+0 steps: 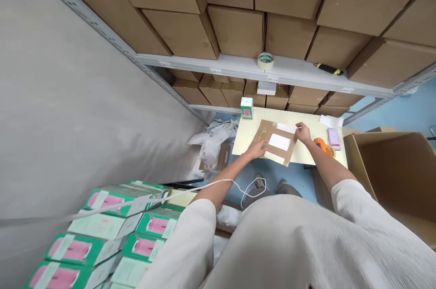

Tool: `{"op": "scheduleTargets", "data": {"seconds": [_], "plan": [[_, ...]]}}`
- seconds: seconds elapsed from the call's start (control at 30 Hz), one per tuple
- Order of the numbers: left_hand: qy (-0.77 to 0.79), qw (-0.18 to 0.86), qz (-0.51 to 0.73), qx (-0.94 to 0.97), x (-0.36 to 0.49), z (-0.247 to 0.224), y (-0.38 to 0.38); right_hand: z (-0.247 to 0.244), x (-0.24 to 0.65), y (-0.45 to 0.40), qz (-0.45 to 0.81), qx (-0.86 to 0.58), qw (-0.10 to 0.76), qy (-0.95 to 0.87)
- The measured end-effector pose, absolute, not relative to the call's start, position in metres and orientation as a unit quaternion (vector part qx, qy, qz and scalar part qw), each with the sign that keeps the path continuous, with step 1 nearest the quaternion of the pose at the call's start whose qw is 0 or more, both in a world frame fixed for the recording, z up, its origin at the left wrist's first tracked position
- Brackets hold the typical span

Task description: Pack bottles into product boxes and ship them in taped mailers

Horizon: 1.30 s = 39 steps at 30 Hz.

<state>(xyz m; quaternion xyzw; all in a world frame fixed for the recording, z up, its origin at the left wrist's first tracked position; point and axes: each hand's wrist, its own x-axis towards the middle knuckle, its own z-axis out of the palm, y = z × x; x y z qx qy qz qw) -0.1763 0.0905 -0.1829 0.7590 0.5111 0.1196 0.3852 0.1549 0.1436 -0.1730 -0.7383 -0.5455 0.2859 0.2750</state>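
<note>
A flat brown cardboard package lies tilted on the cream tabletop, its near corner sticking out past the front edge. On it are a white label and pale strips near its far and near ends. My left hand grips the package's left side, fingers over its face. At the far right corner, my right hand has its fingers closed by the end of a white strip; their exact hold is too small to make out. An orange tape dispenser lies right of the package, partly behind my right forearm.
A green-and-white box stands at the table's back left; a purple box lies right. A tape roll and utility knife rest on the shelf. An open carton stands right, stacked green boxes left. A white cable crosses my left arm.
</note>
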Motion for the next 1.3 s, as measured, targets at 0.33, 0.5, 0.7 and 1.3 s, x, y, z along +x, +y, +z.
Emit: {"op": "scheduleTargets", "data": {"seconds": [0.33,0.5,0.7,1.3], "plan": [[0.537,0.410,0.044,0.736,-0.176,-0.228,0.136,-0.230,0.121,0.114,0.297,-0.677,0.123,-0.662],[0.609,0.398,-0.006,0.686,-0.176,-0.246,0.145,-0.245,0.103,0.086,0.329,-0.664,-0.021,-0.671],[0.601,0.409,-0.047,0.685,-0.168,-0.256,0.154,-0.248,0.125,0.092,0.334,-0.685,-0.079,-0.643],[0.628,0.389,-0.021,0.674,-0.136,-0.252,0.186,-0.250,0.178,0.145,0.399,-0.761,0.058,-0.509]]}}
